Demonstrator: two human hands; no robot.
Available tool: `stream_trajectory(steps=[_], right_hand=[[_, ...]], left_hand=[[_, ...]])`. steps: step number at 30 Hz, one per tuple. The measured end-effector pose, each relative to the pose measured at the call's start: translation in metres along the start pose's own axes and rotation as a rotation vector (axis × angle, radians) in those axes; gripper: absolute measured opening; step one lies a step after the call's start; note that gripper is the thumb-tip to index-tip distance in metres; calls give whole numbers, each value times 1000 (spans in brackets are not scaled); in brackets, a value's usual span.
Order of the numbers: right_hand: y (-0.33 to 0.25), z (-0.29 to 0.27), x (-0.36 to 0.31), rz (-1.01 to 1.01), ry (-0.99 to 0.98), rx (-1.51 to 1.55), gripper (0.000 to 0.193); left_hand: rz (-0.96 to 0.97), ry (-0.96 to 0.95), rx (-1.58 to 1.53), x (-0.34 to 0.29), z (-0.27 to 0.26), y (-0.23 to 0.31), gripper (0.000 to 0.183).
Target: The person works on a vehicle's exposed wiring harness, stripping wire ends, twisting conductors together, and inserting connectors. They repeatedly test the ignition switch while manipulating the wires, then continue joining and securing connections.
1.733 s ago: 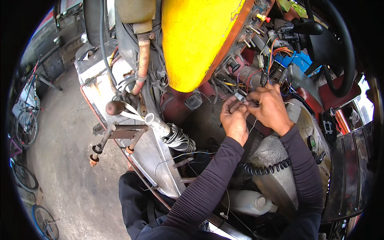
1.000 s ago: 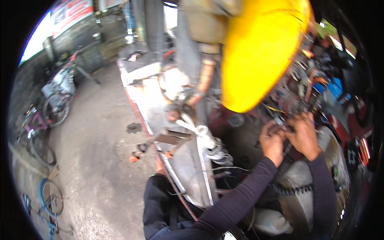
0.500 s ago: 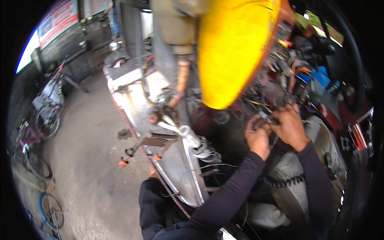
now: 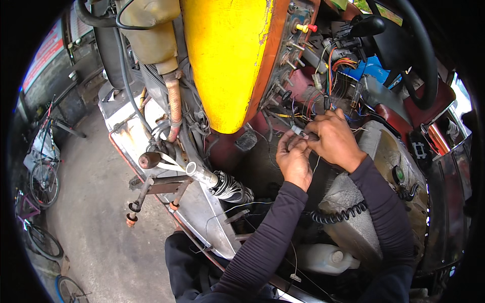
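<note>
"What have you got there?"

"A small white plastic connector (image 4: 298, 131), to the right of the rounded tip of the big scuffed yellow panel (image 4: 225, 60). My left hand (image 4: 295, 159) has it: palm turned up, thumb and fingertips pinched together on it."

"And the other hand?"

"My right hand (image 4: 333, 139) is a bit farther right of that tip, back upward, fingers bent. Thumb and forefinger meet at the connector's near end, but my fingertips cover the spot, so I can't tell whether they've closed on it. A thin pale wire hangs below."

"What's around you?"

"Beside the panel's brown right edge there's a row of metal switches and knobs (image 4: 294, 48), then a bunch of loose orange wires (image 4: 345, 62). Well to the panel's right is the black steering wheel (image 4: 429, 45)."

"And lower down?"

"Below the tip and off to the right, a coiled black cord (image 4: 333, 217), with a whitish plastic jug (image 4: 318, 257) lower still. Below the tip, slightly left, is a clear tube (image 4: 201, 174). Far left of the panel stands a bicycle (image 4: 44, 177)."
</note>
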State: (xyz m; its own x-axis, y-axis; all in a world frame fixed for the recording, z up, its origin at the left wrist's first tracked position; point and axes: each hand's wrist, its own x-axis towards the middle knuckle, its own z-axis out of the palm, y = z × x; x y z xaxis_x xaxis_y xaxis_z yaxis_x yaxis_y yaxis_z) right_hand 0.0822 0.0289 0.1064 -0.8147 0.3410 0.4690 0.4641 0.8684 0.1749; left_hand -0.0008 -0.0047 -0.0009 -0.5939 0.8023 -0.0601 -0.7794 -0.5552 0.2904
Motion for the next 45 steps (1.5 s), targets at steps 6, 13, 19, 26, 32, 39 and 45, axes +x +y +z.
stream_trajectory(steps=[6, 13, 19, 26, 32, 39, 45], right_hand=[[-3, 0, 6, 19, -59, -12, 27], [-6, -7, 1, 46, -36, 22, 29], [-8, -1, 0, 29, 26, 41, 22], [-7, -2, 2, 7, 57, 47, 19], [-8, -2, 1, 19, 41, 34, 21], [-8, -4, 0, 33, 5, 33, 23], [-7, -1, 4, 24, -49, -33, 31]], left_hand=[[-7, 5, 26, 4, 0, 3, 46], [-34, 4, 41, 7, -7, -10, 45], [-29, 23, 23, 6, -7, -11, 46], [-24, 8, -3, 7, -4, -11, 44], [-26, 29, 31, 8, -6, -13, 45], [-24, 27, 25, 5, -6, -12, 47], [-27, 37, 78, 5, -6, -2, 46]])
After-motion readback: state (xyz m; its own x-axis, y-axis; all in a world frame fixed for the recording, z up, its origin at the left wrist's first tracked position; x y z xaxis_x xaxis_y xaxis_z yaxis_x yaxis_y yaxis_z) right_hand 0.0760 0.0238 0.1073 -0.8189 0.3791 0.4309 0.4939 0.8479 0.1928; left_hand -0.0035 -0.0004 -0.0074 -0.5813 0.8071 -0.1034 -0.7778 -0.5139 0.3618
